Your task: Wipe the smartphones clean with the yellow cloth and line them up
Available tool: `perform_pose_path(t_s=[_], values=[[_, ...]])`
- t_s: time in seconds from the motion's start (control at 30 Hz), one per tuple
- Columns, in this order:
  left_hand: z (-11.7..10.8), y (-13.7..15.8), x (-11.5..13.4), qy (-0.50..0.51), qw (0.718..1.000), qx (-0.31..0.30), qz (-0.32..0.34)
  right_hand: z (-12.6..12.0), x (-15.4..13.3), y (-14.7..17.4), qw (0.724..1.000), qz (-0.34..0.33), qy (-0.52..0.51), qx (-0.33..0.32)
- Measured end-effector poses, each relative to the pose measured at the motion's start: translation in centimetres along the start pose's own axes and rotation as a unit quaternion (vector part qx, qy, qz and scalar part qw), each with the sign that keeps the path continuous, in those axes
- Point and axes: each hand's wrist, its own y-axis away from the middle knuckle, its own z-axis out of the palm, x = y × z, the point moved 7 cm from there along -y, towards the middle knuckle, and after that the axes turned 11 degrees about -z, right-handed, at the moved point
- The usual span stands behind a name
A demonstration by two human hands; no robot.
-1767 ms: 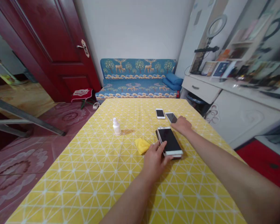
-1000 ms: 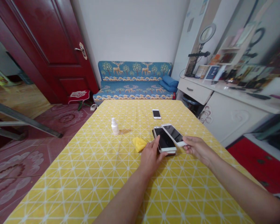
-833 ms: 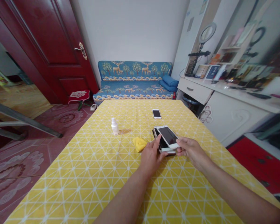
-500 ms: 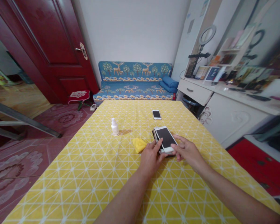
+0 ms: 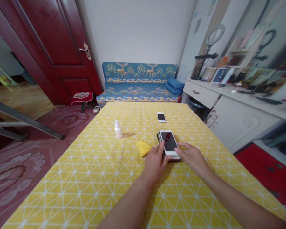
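A white smartphone [image 5: 169, 143] with a dark screen lies face up on top of other phones or flat cases, whose edges [image 5: 174, 159] show beneath it. My left hand [image 5: 154, 161] holds the left side and lower left corner, fingers along the edge and thumb at the bottom. At the lower right, my right hand [image 5: 192, 156] has its thumb on the white phone's edge and its fingers along the side. Just left of my left hand is a crumpled yellow cloth [image 5: 143, 149]. Farther back lies a smaller white phone [image 5: 161, 117], face up.
A white bottle [image 5: 118, 131] stands upright on the yellow patterned tablecloth [image 5: 90, 178]. Beyond the table is a blue sofa [image 5: 138, 87]. To the right stands a white dresser [image 5: 240, 117] crowded with items; a red stool [image 5: 83, 96] sits by the red door [image 5: 59, 47].
The white phone has settled more squarely over the stack beneath it. Both hands stay at its sides, with the right fingers slightly shifted. The whole view has moved a little.
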Motion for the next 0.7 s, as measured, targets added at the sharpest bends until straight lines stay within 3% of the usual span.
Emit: perform_pose_path(t_s=[0.17,0.2,0.43,0.7], values=[[0.2,-0.1,0.0,-0.003,1.0,-0.001,0.006,-1.3,-0.1,-4.9,0.989,-0.09,0.112,0.045],[0.1,-0.1,0.0,-0.003,1.0,-0.001,0.004,-1.3,-0.2,-6.3,0.98,-0.082,0.177,0.047],[0.0,-0.1,-0.1,0.009,1.0,-0.005,-0.004,2.1,-1.4,-15.9,0.951,-0.032,0.307,0.022],[-0.1,-0.2,0.0,0.021,1.0,-0.013,-0.01,5.9,-1.3,-21.0,0.918,0.034,0.395,-0.022]])
